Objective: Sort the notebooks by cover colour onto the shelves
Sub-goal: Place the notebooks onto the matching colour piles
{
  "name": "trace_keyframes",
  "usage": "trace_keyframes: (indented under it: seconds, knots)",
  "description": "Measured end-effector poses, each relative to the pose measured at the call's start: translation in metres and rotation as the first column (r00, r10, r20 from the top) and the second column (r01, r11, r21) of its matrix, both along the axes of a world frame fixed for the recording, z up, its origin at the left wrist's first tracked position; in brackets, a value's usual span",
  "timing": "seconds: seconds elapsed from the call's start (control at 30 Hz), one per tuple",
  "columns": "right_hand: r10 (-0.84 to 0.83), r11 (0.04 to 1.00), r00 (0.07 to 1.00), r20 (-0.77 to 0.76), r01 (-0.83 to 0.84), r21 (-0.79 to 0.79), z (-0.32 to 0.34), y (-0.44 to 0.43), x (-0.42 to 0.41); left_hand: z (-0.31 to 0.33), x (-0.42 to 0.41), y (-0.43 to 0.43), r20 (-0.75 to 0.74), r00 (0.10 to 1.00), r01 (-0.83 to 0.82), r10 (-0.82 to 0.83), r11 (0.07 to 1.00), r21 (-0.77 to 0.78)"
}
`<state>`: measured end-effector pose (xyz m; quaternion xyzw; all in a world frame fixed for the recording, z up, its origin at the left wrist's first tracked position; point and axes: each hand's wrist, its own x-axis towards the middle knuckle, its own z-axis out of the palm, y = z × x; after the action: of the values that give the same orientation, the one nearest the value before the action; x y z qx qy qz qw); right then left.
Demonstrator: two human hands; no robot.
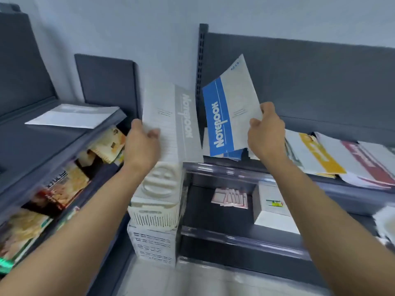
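My left hand (142, 144) grips a grey-and-white notebook (171, 122) by its left edge and holds it up in the gap between two shelf units. My right hand (265, 129) pinches the right edge of a blue-and-white notebook (228, 112), raised and tilted above the right shelf (333, 180). More blue notebooks (233, 154) lie on that shelf under it. Further right on the same shelf lie a yellow-striped notebook (320, 159) and a red-striped one (367, 165). A grey-and-white notebook (72, 117) lies flat on the top left shelf (32, 142).
Colourful magazines (62, 189) fill the lower left shelves. White plastic baskets (156, 210) are stacked on the floor between the units. A lower right shelf holds pink packets (230, 198) and a white box (273, 208). Dark back panels rise behind both shelves.
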<state>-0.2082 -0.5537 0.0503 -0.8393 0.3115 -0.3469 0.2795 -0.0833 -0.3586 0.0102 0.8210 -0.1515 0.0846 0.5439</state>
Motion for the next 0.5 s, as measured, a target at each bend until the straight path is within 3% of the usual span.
trace_keyframes:
  seconds: [0.23,0.5]
  knots:
    - [-0.187,0.982,0.982,0.027,0.188,-0.023,0.008,-0.116,-0.075,-0.001,-0.046,-0.129,-0.044,0.994,0.104,-0.103,0.994,0.017]
    - [-0.21,0.978,0.977,0.027,0.21,-0.013,0.004,-0.221,-0.113,-0.012,-0.076,-0.229,-0.098,0.99,0.109,-0.104,0.993,0.049]
